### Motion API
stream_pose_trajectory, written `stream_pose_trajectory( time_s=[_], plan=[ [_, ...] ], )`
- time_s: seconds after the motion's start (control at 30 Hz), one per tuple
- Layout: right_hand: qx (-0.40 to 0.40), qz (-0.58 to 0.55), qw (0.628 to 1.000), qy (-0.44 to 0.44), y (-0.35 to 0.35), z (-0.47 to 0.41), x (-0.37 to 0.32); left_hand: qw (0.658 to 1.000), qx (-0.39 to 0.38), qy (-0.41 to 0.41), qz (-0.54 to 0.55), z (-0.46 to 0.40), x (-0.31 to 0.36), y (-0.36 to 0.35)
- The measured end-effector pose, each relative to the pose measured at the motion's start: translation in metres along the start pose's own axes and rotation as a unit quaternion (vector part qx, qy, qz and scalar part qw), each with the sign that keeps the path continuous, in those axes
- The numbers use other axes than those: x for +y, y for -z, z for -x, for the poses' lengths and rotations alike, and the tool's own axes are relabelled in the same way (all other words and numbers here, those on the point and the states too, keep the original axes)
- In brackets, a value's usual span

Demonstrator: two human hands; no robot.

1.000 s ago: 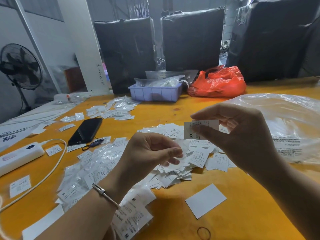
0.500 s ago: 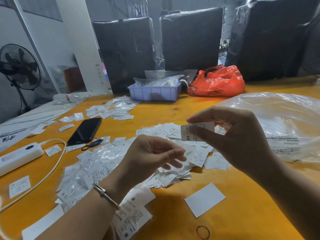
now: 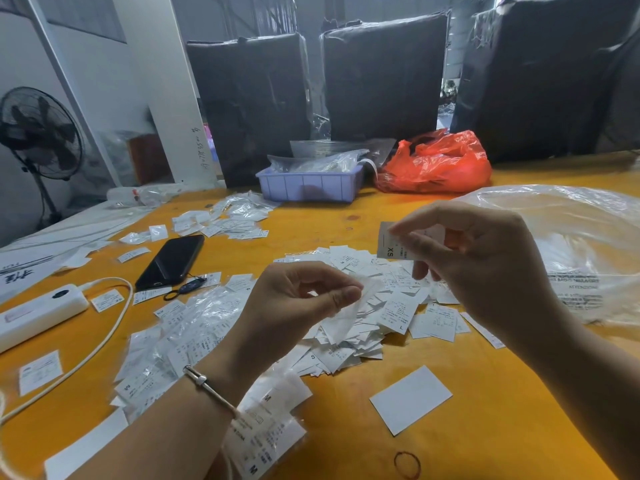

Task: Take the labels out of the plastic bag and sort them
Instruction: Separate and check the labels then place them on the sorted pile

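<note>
Two hands raised over label pile (image 3: 360, 306): right hand (image 3: 485, 268) pinches XS label (image 3: 389, 242), left hand (image 3: 298, 303) pinches clear sleeve (image 3: 346, 320).

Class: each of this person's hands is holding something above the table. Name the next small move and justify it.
Probably drop the empty clear sleeve from the left hand. The XS label is already out, pinched by the right hand, ready for sorting.
</note>
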State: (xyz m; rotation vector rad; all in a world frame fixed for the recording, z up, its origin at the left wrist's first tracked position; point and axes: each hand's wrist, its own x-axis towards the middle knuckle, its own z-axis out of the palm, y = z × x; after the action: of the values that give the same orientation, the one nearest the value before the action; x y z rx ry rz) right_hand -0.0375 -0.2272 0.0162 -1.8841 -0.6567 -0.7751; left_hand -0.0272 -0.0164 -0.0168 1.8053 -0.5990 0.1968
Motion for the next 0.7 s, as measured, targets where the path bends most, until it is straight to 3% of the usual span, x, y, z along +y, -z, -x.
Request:
stream_pose_trajectory(
  time_s=[0.1,0.2,0.27,0.43,0.63,0.7],
  plan=[
    [-0.053,0.022,0.996,-0.069,-0.004,-0.001,0.008,1.0,0.022,0.002,0.008,0.0,-0.001,0.0],
    [-0.178,-0.048,0.973,-0.138,-0.009,0.001,0.008,1.0,0.026,-0.006,0.012,0.0,-0.001,0.0],
    [-0.22,-0.063,0.963,-0.144,-0.013,0.004,0.006,0.999,0.026,-0.016,0.013,0.0,0.0,0.0],
    [-0.168,-0.052,0.976,-0.126,-0.014,0.005,0.011,1.0,0.003,-0.01,0.022,0.0,0.002,0.0],
    [-0.191,-0.011,0.976,-0.102,-0.013,0.005,0.008,0.998,-0.03,-0.026,-0.055,0.002,0.001,-0.002],
    [-0.153,-0.005,0.985,-0.078,-0.011,0.003,0.007,0.998,-0.02,-0.032,-0.053,0.003,0.001,-0.002]
  ],
)
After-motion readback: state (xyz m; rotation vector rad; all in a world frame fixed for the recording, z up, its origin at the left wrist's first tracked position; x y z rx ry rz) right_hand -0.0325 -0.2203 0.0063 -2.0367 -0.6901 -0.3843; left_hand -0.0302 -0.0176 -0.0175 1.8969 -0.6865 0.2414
